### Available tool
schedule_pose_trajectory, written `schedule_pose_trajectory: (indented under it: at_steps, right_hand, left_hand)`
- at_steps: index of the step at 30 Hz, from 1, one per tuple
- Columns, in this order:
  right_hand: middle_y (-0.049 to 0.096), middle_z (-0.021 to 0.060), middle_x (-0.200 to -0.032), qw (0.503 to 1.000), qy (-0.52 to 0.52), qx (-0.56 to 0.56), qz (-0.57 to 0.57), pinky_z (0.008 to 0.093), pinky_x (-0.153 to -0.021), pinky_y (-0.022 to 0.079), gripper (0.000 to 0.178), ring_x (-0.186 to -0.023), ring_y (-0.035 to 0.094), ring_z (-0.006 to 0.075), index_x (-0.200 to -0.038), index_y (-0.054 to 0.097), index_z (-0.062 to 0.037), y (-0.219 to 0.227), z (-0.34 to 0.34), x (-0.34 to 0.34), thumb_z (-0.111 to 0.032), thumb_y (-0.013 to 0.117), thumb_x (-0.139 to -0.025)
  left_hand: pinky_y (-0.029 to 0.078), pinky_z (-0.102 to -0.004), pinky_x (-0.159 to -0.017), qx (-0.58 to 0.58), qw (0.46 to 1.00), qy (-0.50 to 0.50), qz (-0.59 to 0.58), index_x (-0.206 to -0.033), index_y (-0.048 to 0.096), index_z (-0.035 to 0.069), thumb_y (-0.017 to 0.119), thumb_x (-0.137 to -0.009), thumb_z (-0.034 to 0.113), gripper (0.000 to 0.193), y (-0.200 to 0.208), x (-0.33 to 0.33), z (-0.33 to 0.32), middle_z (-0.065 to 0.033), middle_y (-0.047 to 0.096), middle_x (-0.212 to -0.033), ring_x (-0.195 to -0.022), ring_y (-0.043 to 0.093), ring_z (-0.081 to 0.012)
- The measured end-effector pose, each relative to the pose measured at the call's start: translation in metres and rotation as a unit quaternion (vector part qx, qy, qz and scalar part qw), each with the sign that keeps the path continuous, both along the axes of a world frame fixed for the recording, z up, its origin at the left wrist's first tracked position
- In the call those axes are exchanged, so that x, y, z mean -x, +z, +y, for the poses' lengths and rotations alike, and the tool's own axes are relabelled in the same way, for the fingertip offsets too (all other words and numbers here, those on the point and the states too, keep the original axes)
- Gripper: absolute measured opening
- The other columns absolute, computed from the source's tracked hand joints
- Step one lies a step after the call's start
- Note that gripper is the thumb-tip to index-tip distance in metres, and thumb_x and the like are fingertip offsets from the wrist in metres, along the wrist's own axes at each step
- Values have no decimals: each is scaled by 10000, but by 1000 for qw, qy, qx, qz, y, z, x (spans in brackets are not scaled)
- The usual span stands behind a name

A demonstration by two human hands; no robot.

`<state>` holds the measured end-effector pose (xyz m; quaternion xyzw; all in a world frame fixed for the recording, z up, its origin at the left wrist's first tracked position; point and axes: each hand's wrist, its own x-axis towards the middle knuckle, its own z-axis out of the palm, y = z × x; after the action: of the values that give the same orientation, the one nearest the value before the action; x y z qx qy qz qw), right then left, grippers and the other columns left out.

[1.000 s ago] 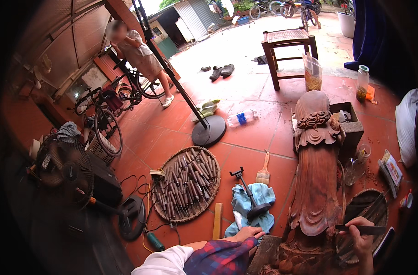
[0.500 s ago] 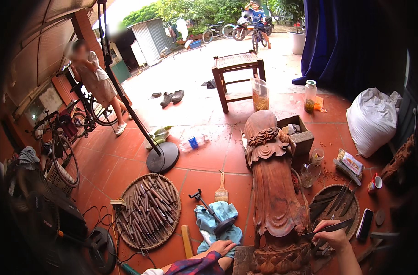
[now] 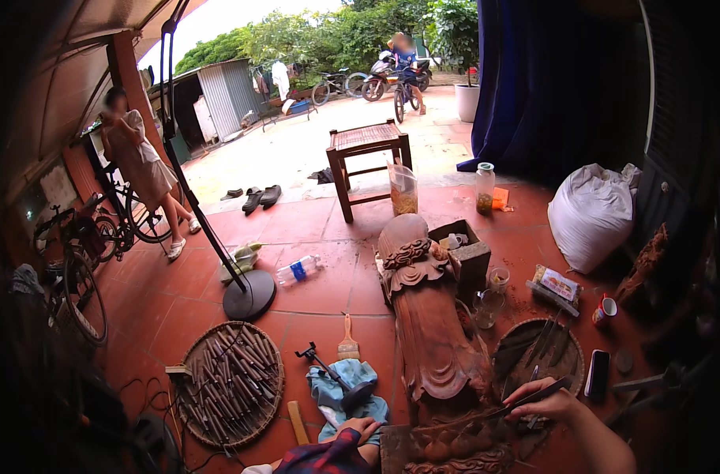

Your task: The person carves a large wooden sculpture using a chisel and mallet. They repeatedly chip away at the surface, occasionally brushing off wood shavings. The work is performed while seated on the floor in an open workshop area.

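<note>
Beside the lower part of a carved reddish-brown wood piece (image 3: 435,340), my right hand (image 3: 543,401) is closed around a dark, flat file (image 3: 556,387). Its thin end reaches left to the narrow neck above the carved base (image 3: 443,444); whether it touches the wood I cannot tell. My left hand (image 3: 360,429) lies with its fingers stretched out, holding nothing that I can see, between a blue cloth (image 3: 328,389) and the wooden block (image 3: 395,450) at the base. A black phone stand (image 3: 358,394) rests on the cloth.
On the left, a round basket (image 3: 188,346) holds several wooden-handled tools. A second basket (image 3: 579,365) with tools lies right of the carving, near a phone (image 3: 598,374) and a cup (image 3: 605,310). Ahead are a stool (image 3: 368,141), a black stand base (image 3: 249,295) and two people.
The whole view has swung, so the scene sits further left and mostly lower. My right hand still grips the file at the carving's lower part; my left hand stays by the cloth.
</note>
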<state>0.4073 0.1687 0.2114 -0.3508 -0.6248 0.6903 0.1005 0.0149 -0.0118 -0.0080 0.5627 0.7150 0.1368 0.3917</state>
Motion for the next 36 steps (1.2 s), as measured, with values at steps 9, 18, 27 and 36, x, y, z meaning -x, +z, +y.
schedule_pose_trajectory:
  at_steps: [9,18,27,36]
  right_hand:
    - [687,58,-898,988,-3,-103,113,264,-762,501,173,-838,636,124,-948,716,-14,-58,25,2,-52,738,-781]
    - [666,67,-922,990,-69,-24,122,290,-844,482,163,-919,617,154,-923,686,-3,-68,25,-13,-1,735,-767]
    - [680,154,-1053,988,-55,-92,115,450,-1092,319,159,-1078,603,251,-907,686,4,-64,22,13,-15,730,-756]
    - [662,166,-1087,991,-73,-3,113,342,-938,476,138,-1046,617,218,-929,668,25,-77,37,22,33,690,-793]
  left_hand:
    - [489,-488,-666,-9,995,8,97,-809,656,89,490,-920,459,420,-30,-2,15,-186,647,-743,-758,625,-396]
    - [498,-496,-654,-48,990,19,130,-797,664,110,511,-903,444,383,-31,-7,7,-186,652,-721,-714,635,-392]
    - [482,-507,-621,-75,984,56,151,-794,639,112,500,-908,452,386,-33,-7,-8,-168,647,-710,-714,632,-383]
    - [483,-490,-575,-114,982,81,125,-762,633,102,558,-893,406,339,-32,-11,-10,-159,630,-661,-656,624,-384]
